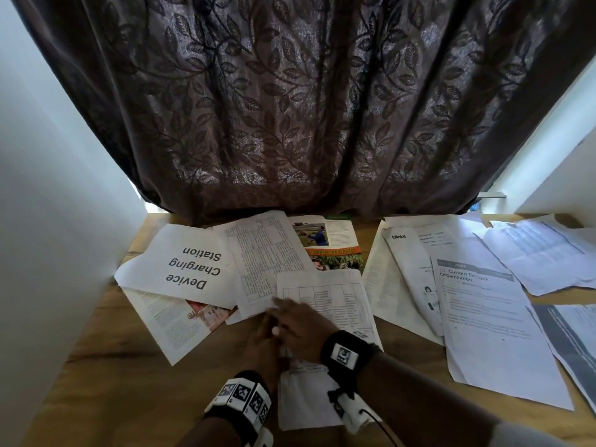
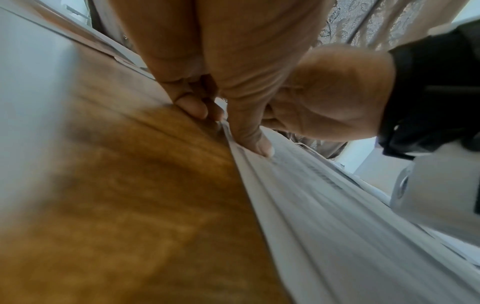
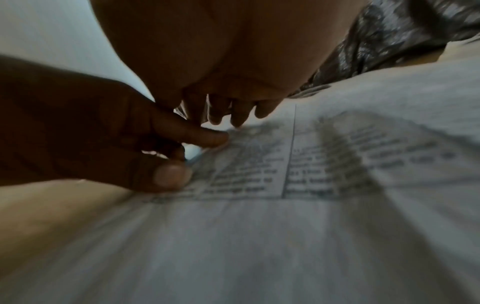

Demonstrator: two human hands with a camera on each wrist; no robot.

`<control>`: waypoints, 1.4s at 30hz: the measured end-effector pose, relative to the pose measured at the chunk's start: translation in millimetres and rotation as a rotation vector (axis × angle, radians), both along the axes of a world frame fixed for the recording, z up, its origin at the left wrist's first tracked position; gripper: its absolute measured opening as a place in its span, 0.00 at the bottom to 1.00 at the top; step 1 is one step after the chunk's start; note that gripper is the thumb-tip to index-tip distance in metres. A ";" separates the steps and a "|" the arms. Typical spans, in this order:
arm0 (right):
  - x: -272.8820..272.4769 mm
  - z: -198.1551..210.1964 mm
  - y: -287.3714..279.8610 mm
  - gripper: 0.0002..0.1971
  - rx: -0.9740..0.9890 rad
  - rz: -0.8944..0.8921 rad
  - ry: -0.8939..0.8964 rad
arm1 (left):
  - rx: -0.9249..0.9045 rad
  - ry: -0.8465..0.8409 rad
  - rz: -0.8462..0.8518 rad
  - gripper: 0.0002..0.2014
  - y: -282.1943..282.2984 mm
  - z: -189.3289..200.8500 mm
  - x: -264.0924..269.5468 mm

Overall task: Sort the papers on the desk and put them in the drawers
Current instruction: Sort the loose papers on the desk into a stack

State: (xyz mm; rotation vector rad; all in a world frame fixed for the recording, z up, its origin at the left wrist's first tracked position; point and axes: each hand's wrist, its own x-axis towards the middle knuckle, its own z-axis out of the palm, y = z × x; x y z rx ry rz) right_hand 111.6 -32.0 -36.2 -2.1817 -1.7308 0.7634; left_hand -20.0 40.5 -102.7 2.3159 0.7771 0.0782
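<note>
Loose papers cover the wooden desk (image 1: pixel 129 382). A printed sheet with a table (image 1: pixel 335 301) lies at the centre front, on top of another white sheet (image 1: pixel 306 398). My left hand (image 1: pixel 261 343) is at that sheet's left edge. In the left wrist view its thumb (image 2: pixel 259 144) presses on top of the sheet (image 2: pixel 337 216) and its fingers (image 2: pixel 194 109) curl at the edge. My right hand (image 1: pixel 300 324) lies over the sheet, and its fingertips (image 3: pixel 233 117) touch the print (image 3: pixel 311 164). No drawer is in view.
A "Device Charging Station" sheet (image 1: pixel 190 262) and a colour brochure (image 1: pixel 332 243) lie behind the hands. A "Curtain Tieback Organization" sheet (image 1: pixel 490 317) and a blinkit slip (image 1: pixel 406 253) lie to the right. A dark leaf-patterned curtain (image 1: pixel 290 108) hangs behind the desk, and a white wall (image 1: pixel 48 221) stands on the left.
</note>
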 end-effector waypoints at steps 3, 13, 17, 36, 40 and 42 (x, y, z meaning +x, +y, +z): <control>5.9 -9.3 9.4 0.31 -0.114 0.019 -0.003 | 0.084 0.029 -0.034 0.42 4.7 -5.0 1.5; 119.0 -16.1 -40.7 0.57 -0.322 -0.211 -0.308 | -0.036 0.017 -0.066 0.44 11.5 -17.7 -2.6; 86.7 -1.7 -40.8 0.63 -0.215 -0.080 -0.378 | -0.069 -0.006 -0.036 0.45 11.7 -21.4 -0.2; 74.6 -8.9 -132.8 0.77 -0.371 -0.025 -0.253 | -0.017 0.091 -0.023 0.51 8.9 -8.4 -1.7; 73.1 -6.3 -132.8 0.77 -0.364 -0.025 -0.244 | 0.170 0.257 -0.140 0.62 -21.4 43.3 17.6; 72.7 -5.0 -132.6 0.77 -0.366 -0.024 -0.255 | 0.169 0.291 -0.319 0.63 -42.7 60.4 28.6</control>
